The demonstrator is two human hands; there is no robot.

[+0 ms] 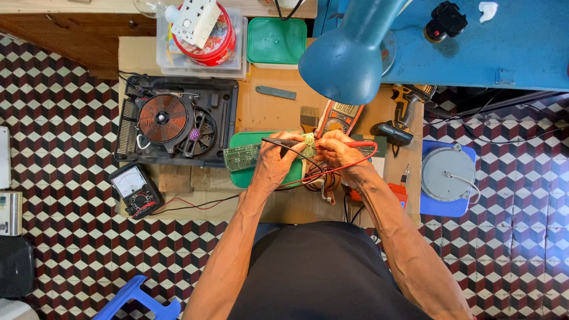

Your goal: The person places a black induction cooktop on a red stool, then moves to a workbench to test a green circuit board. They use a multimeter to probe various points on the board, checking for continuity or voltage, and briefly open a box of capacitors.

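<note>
My left hand (274,161) holds a black test probe (283,143) with its tip against a green circuit board (249,155). My right hand (339,152) grips a red test probe (360,143) and touches the same board's right end. The board lies on a green lid (239,178) on a low wooden work board (267,106). Red and black leads loop down from the probes. An orange digital multimeter (339,116) sits just beyond my hands.
An opened induction cooker with copper coil (172,118) lies at left, an analog meter (134,189) below it. A blue lamp shade (347,56) hangs over the work. A cordless drill (403,112), a round grey disc on a blue stool (447,175) and plastic containers (201,41) surround.
</note>
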